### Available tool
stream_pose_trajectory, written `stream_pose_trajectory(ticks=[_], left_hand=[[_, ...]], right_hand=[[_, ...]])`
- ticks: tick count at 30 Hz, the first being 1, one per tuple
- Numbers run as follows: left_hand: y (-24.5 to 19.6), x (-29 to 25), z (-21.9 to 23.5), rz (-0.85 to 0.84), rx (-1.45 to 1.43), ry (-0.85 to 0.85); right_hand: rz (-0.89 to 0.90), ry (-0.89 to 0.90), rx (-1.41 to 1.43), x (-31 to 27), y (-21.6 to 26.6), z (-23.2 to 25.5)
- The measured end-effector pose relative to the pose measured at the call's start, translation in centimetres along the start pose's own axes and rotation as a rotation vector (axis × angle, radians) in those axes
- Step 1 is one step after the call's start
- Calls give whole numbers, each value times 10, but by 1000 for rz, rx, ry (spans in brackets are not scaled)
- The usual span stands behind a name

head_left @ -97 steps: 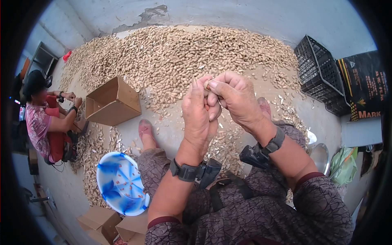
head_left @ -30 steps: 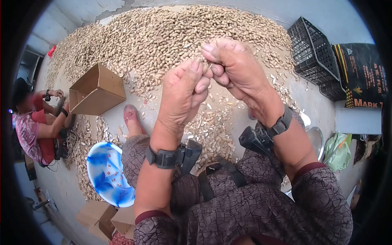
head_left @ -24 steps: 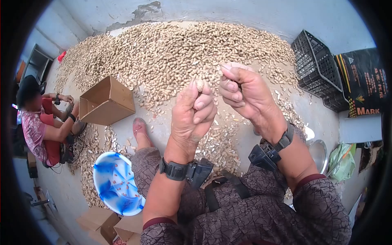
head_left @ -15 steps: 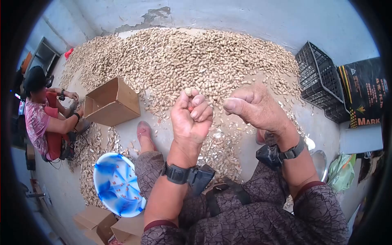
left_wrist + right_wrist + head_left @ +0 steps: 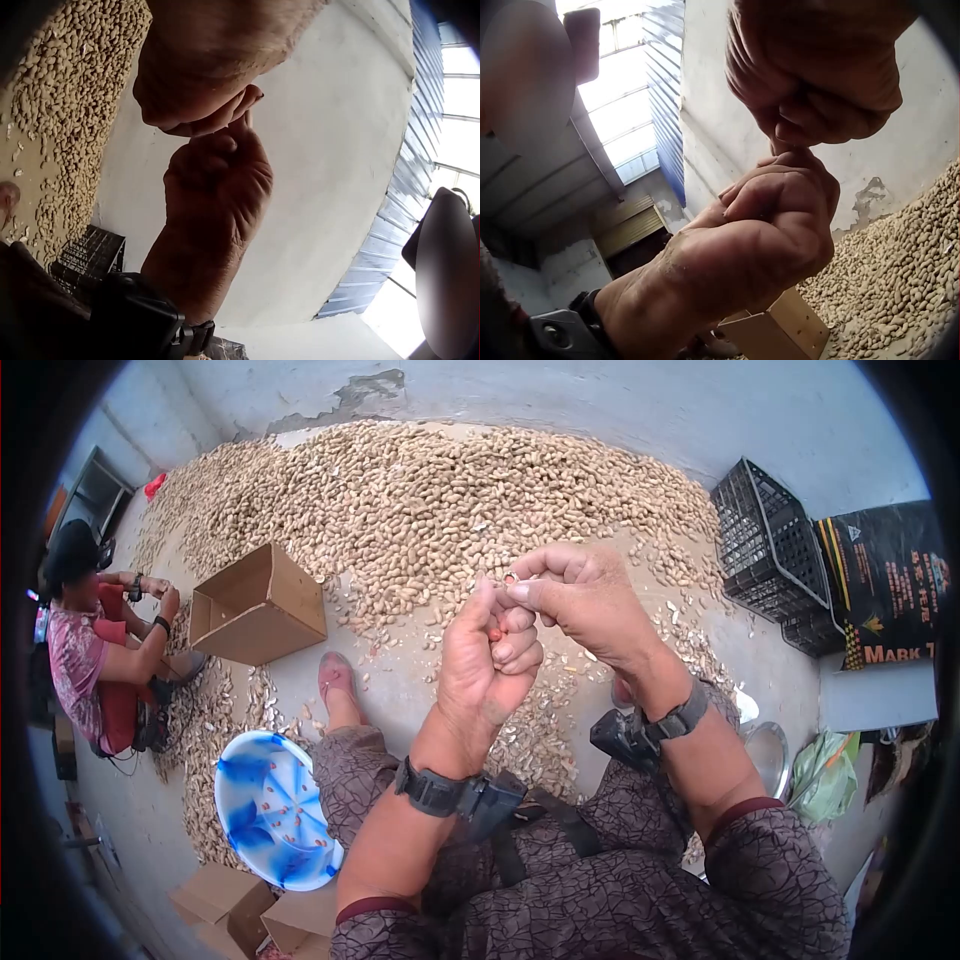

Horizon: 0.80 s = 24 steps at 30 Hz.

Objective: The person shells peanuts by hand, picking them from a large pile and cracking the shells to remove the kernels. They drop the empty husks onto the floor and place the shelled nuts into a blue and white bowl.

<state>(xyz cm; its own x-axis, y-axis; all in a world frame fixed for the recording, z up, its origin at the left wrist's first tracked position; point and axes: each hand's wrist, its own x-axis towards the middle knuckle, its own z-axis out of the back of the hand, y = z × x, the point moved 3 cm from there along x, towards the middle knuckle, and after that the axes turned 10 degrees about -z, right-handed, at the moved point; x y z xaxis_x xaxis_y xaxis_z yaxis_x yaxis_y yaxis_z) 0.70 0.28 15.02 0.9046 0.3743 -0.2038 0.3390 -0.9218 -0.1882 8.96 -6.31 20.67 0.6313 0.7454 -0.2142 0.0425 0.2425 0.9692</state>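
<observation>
Both hands meet at the fingertips in front of the body. My left hand (image 5: 488, 660) has curled fingers around reddish peanut kernels (image 5: 496, 633), which show against the palm, and its thumb and forefinger pinch a peanut (image 5: 510, 579). From the other side the thumb and forefinger of my right hand (image 5: 590, 600) grip the same peanut, where a reddish kernel shows at the shell. In the left wrist view the left hand (image 5: 217, 60) hides the peanut; in the right wrist view the right hand (image 5: 817, 75) covers it.
A wide peanut heap (image 5: 420, 500) spreads to the back wall. A cardboard box (image 5: 262, 610) stands left, near a seated person (image 5: 95, 660). By the left knee is a blue-and-white basin (image 5: 225, 800) with some kernels. Broken shells (image 5: 535, 730) litter the floor; black crates (image 5: 770, 550) stand right.
Half a second ago the right hand was apart while the left pinched the peanut. Now the right hand has come left onto it, and a reddish kernel shows at the fingertips.
</observation>
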Motion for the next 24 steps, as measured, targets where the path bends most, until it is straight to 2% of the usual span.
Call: stream_pose_trajectory(ticks=[4, 7, 9, 10, 12, 15, 17, 20, 24], left_hand=[[1, -3, 3, 22, -22, -82], [-4, -4, 3, -1, 120, -53], [-10, -7, -4, -68, 324, -19], [-12, -7, -2, -68, 322, -22], [-15, -5, -2, -74, 439, 64], [-15, -7, -9, -90, 552, 49], [-15, -4, -7, -120, 607, 58], [-16, -6, -8, -112, 673, 92], [-16, -7, -15, -48, 765, 89]], right_hand=[[78, -71, -82, 0, -3, 5], [97, -31, -105, -5, 1, 5], [143, 0, -185, -9, 7, 4], [140, 1, -185, -9, 4, 4], [262, -24, -305, -8, 1, 3], [266, -13, -471, -11, 8, 7], [181, 23, -424, -12, 10, 8], [303, 15, -441, -11, 7, 9], [360, -16, -477, -13, 7, 8]])
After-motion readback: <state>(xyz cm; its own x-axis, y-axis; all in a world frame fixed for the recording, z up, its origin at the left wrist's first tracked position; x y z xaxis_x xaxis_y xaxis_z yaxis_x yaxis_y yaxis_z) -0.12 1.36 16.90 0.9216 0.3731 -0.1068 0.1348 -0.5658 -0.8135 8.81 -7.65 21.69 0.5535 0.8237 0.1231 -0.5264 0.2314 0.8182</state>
